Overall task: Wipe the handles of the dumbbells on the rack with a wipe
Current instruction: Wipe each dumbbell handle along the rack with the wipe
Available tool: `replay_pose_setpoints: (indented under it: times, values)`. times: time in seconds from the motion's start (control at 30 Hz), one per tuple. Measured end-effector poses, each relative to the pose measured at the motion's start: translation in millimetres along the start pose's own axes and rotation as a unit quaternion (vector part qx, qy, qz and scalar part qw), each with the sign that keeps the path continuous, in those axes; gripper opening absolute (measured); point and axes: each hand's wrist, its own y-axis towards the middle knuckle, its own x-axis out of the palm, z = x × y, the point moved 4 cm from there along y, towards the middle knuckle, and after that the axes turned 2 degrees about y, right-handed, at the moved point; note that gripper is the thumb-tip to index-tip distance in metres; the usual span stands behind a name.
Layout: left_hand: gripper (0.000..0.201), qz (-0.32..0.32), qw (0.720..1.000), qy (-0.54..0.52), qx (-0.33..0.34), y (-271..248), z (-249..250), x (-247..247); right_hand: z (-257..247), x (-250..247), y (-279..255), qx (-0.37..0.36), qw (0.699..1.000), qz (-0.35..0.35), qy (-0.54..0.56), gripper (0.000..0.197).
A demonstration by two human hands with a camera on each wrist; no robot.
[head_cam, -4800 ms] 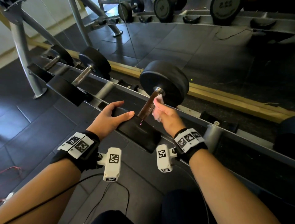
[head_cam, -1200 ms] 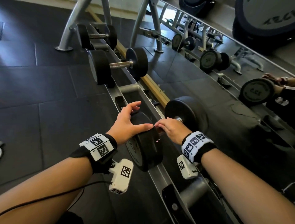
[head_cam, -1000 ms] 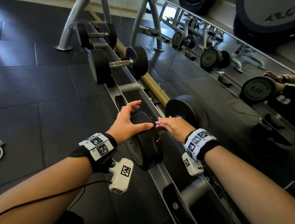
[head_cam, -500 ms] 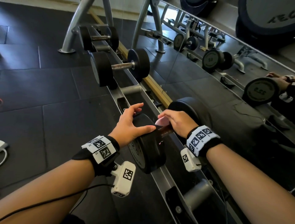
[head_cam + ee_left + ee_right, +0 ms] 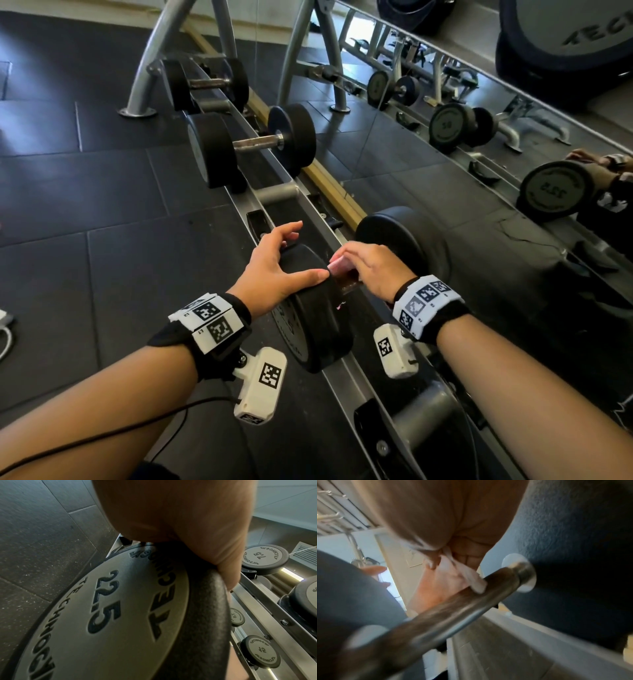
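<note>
a gym floor of dark rubber tiles is seen, with a mirror along the wall and a long metal rack (image 5: 274,202) running away from the viewer.

in the head view, a dumbbell (image 5: 318,308) marked 22.5 lies across the rack, its long axis running from the left hand to the right. the left hand (image 5: 274,263) is laid on the top of the near weight, with fingers spread and almost straight, so nothing is gripped by it. the right hand (image 5: 371,270) is curled down over the handle (image 5: 346,284), and a pink wipe (image 5: 337,265) is held between the fingers and the bar. two more dumbbells (image 5: 253,144) are seen further along the rack, well apart from the hands.

in the left wrist view, only the palm (image 5: 171,513) pressed on the rim of the weight (image 5: 120,615) is shown; smaller weights are stored on lower rails.

in the right wrist view, the handle (image 5: 453,612) is seen from below, a bare steel bar between the two black heads. the wipe (image 5: 462,577) is pinched by the fingers and touches the upper side of the bar, near the far head.

it is judged that the wiping is in progress. the next stroke must be made along the bar axis, toward the near head. the right hand is the nearer one to the handle, and the dumbbell is probably steadied by the left hand.
</note>
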Motion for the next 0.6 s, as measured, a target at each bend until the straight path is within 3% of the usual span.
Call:
replay_pose_setpoints:
  times: [0.07,0.23,0.37,0.5,0.6]
  values:
    - [0.092,-0.007,1.0,-0.005,-0.002,0,0,0,6,-9,5,0.014,0.997,0.041,-0.065,0.016]
    - [0.096,-0.015,1.0,-0.013,-0.007,0,1,0,15,4,8,0.063,0.969,-0.039,-0.237,0.015]
    - [0.096,-0.014,1.0,-0.006,-0.006,-1,1,0,5,14,1,0.016,0.987,-0.018,-0.157,0.016]
    - [0.094,-0.009,1.0,-0.006,-0.006,-1,2,0,3,8,3,0.015,0.999,-0.022,-0.036,0.02]
    - [0.09,-0.011,1.0,-0.006,-0.005,0,0,-1,7,-7,10,0.02,0.998,0.06,0.003,0.019]
